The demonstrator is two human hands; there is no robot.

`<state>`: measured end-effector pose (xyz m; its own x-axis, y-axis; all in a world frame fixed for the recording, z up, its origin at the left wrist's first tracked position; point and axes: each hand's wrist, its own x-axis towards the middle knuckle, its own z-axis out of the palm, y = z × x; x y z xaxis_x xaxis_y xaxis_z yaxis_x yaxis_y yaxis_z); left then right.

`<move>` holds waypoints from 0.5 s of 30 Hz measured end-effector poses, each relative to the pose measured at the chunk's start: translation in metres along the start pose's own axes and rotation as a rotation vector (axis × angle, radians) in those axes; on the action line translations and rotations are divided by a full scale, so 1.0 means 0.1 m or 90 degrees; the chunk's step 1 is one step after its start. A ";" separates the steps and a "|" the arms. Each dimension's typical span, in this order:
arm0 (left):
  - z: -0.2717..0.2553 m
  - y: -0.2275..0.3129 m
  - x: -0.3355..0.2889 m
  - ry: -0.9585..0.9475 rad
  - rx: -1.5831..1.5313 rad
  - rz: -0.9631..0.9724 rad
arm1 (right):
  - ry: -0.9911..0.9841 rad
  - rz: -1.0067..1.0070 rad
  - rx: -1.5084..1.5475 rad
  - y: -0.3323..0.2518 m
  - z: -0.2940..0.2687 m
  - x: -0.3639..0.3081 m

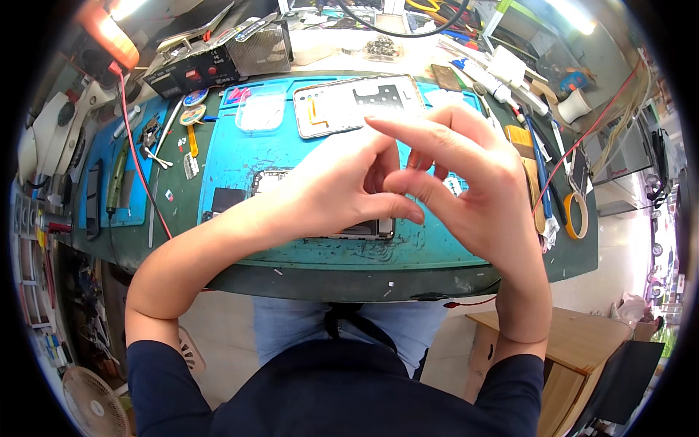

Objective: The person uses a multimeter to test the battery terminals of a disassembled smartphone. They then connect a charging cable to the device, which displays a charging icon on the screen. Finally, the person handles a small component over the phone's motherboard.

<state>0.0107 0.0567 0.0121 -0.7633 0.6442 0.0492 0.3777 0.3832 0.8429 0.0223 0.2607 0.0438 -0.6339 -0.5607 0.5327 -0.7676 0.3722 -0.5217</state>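
Over the middle of the blue work mat (437,251), my two hands meet with curled fingers. My left hand (364,175) has its thumb stretched to the right and its other fingers bent inward. Facing it, my right hand (473,164) has the thumb bent and the index finger reaching left above the left fingers. Whatever may lie between the fingertips is hidden. Below my left hand and wrist lies an opened phone (371,231), mostly covered. Just beyond the hands rests a white phone back housing (335,109) with an orange flex strip.
A clear plastic box (261,111) stands left of the housing, and a dark flat part (228,198) lies near the opened phone. At right are a brush (520,138), a tape roll (576,215) and several tools. A black powered box (193,76) sits at the back left.
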 end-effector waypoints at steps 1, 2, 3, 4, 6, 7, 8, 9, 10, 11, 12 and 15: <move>0.00 -0.01 -0.03 0.005 -0.105 0.010 | 0.003 0.031 0.045 0.01 0.02 -0.03; 0.01 -0.02 -0.07 0.010 -0.209 0.019 | 0.002 0.052 0.084 0.00 0.02 -0.04; 0.00 0.01 -0.08 0.010 -0.235 0.001 | 0.005 0.076 0.121 0.00 0.02 -0.06; 0.00 0.04 -0.09 0.010 -0.261 -0.017 | 0.005 0.091 0.153 -0.02 0.02 -0.06; -0.06 0.14 -0.07 -0.007 -0.238 -0.073 | 0.017 0.077 0.160 -0.03 0.03 -0.06; -0.11 0.22 -0.05 -0.025 -0.189 -0.112 | 0.030 0.048 0.135 -0.03 0.04 -0.04; -0.13 0.25 -0.02 -0.043 -0.139 -0.149 | 0.027 0.045 0.105 -0.03 0.02 -0.04; -0.11 0.22 -0.03 -0.009 -0.099 -0.071 | 0.022 0.037 0.078 -0.05 0.01 -0.02; -0.04 0.09 -0.04 0.025 -0.060 0.008 | 0.000 0.057 0.047 -0.06 0.00 -0.01; 0.02 -0.01 -0.05 0.058 -0.022 0.086 | -0.022 0.076 0.015 -0.07 -0.01 0.00; 0.02 -0.03 -0.05 0.042 -0.080 0.070 | -0.027 0.080 0.057 -0.05 -0.03 -0.02; -0.05 0.02 -0.07 0.003 -0.120 -0.011 | -0.029 0.079 0.165 -0.03 -0.04 -0.07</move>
<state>0.0142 0.0490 0.0161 -0.7714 0.6353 0.0368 0.2604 0.2624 0.9292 0.0283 0.2663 0.0440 -0.7116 -0.5578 0.4271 -0.6315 0.2413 -0.7369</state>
